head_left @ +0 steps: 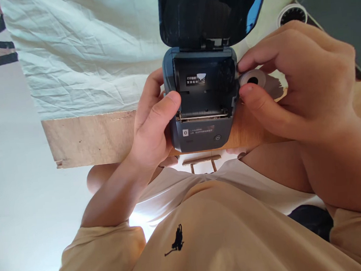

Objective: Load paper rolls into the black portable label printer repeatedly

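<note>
While its lid is standing open, the label printer is sitting in the left hand, whose fingers are gripping its side, above the wooden table. At the printer's right, the right hand is pinching a paper roll, thumb and fingertips nearly closed.

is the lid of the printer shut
No, the lid stands raised at the far end of the printer, whose inside shows.

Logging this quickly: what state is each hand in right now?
Left hand: holding the printer by its left side.
Right hand: fingers bent near its right edge; cannot tell whether they grip the white roll.
</note>
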### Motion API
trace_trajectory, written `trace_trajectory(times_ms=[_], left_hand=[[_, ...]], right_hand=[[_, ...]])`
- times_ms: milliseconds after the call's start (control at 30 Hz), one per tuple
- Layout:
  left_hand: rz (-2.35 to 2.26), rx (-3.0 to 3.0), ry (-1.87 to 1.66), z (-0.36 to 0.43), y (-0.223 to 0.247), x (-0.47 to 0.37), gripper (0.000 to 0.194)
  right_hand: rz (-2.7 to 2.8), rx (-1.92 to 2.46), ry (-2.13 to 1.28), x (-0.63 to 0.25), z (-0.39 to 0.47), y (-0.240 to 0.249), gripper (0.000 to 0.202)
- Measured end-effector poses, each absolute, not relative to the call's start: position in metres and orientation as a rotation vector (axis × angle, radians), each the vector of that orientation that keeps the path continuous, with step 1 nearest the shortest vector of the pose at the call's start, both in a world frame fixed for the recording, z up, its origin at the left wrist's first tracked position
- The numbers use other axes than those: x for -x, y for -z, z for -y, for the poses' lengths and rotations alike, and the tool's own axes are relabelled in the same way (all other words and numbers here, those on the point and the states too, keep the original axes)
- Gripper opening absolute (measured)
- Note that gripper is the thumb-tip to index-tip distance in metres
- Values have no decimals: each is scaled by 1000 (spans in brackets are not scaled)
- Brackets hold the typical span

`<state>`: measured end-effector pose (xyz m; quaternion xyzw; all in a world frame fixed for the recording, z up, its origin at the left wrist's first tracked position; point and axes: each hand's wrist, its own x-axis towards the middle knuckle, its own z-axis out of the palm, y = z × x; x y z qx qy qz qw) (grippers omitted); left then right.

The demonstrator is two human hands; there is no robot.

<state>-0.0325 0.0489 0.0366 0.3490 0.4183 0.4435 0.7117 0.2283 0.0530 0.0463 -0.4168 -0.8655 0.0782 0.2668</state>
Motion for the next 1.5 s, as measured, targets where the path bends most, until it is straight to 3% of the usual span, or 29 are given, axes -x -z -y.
trace_trajectory(times_ms=[467, 700, 1233, 1500], left_hand=[[-885, -802, -981, -48, -35, 33, 48], [-929, -787, -981, -49, -36, 32, 60], [-947, -832, -964, -48, -35, 33, 50], [-927, -762, -994, -48, -37, 31, 54]], right_hand=[[2310, 1166, -248, -227, -52, -48, 19], [2330, 1133, -233, -228, -53, -47, 15], [2343, 1144, -226, -229, -53, -46, 17], [2337, 1120, -243, -228, -54, -45, 14]])
